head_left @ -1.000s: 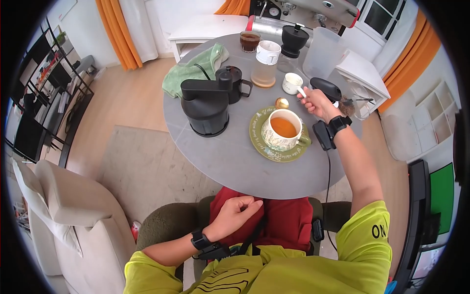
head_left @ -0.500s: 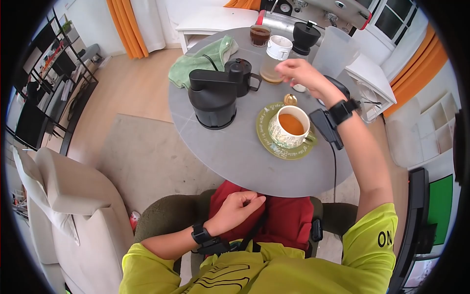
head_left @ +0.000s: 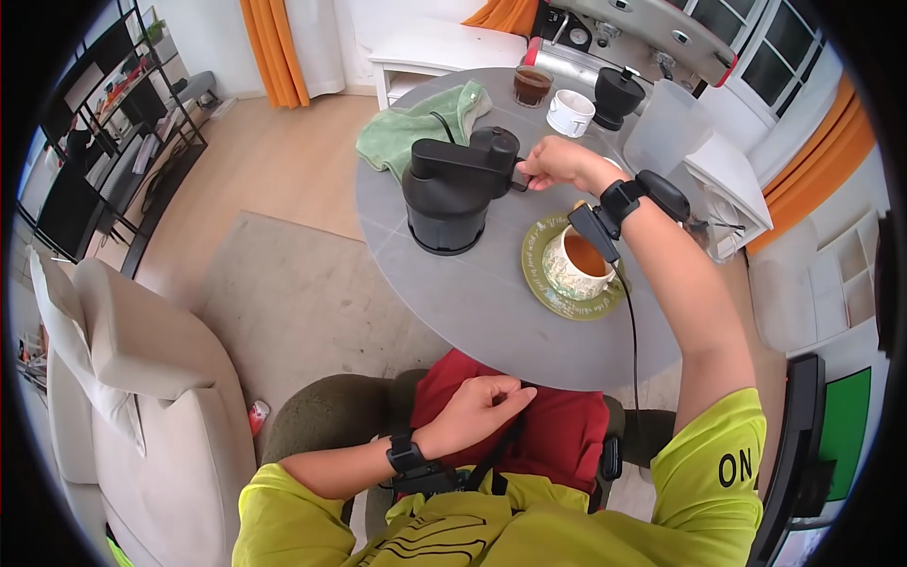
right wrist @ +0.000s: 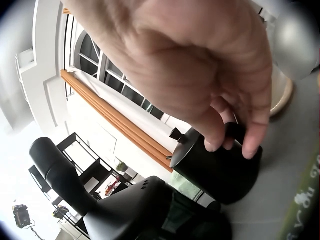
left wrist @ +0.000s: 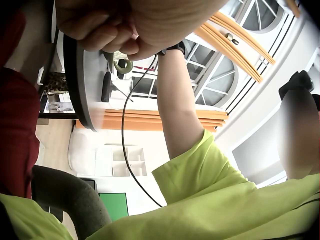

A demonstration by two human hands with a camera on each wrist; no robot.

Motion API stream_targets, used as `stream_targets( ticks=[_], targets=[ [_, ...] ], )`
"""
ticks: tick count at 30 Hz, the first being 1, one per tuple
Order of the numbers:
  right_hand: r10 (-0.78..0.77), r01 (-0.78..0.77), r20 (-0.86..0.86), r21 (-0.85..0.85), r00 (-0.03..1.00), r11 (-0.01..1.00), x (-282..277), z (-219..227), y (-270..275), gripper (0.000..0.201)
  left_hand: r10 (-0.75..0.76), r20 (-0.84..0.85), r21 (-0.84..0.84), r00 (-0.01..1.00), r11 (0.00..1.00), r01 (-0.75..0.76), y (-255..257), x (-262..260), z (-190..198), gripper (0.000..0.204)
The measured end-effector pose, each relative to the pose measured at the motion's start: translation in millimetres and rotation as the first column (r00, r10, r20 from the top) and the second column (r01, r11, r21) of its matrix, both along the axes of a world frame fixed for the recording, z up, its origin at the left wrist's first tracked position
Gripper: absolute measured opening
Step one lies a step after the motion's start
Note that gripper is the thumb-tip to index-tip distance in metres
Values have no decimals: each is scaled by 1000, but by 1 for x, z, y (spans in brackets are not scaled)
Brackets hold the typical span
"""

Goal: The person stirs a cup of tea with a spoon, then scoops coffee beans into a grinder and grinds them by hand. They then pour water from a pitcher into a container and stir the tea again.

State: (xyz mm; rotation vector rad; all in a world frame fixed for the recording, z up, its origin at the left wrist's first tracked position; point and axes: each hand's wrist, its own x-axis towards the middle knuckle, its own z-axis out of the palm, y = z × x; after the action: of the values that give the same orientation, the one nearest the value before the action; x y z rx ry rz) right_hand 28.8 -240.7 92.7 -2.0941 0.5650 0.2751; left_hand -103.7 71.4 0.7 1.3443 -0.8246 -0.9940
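Note:
My right hand (head_left: 562, 165) reaches over the table (head_left: 435, 293) to a black lidded gooseneck kettle (head_left: 498, 142). Its thumb and fingers pinch the kettle's handle, which shows dark between the fingertips (right wrist: 252, 145) in the right wrist view. The thin curved spout points away toward a green cloth (head_left: 387, 142). Close beside the kettle stands a black appliance (head_left: 444, 203) with a thick arm across its top. Nearer me, a patterned cup (head_left: 565, 279) of orange-brown drink sits on a green saucer (head_left: 537, 250), below my right wrist. My left hand (head_left: 477, 416) rests on my lap, fingers loosely curled, holding nothing.
Toward the back are a glass of dark liquid (head_left: 532, 87), a white-topped vessel (head_left: 571, 113), a black-topped grinder (head_left: 619, 94) and a translucent container (head_left: 666, 128). A large metal coffee machine (head_left: 652, 38) stands behind. A cable (head_left: 635, 350) hangs from my right wrist.
My right hand has left the small white cup's handle, swept left over the table and come to the kettle's handle. My left hand stays on my lap.

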Motion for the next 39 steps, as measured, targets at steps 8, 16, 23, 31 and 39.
stream_targets(
  ticks=[8,16,23,31,39],
  targets=[
    [-80,56,158,151,984,987,-10,5,-2,20,-9,3,-5,1000,1000,9,1,-3,-5,40],
    [-147,-4,600,243,786,970,-60,95,-16,15,-30,57,3,998,1000,30,0,-4,0,39],
    [-318,74,725,347,611,935,-144,126,-37,19,-47,118,30,992,999,43,1,-7,0,40],
    [-543,333,709,431,450,839,-220,109,-64,17,-98,134,45,986,995,93,2,-13,1,40],
    [-660,424,657,515,363,745,-248,87,-61,20,-98,171,5,980,995,99,3,-17,6,41]
  ],
)
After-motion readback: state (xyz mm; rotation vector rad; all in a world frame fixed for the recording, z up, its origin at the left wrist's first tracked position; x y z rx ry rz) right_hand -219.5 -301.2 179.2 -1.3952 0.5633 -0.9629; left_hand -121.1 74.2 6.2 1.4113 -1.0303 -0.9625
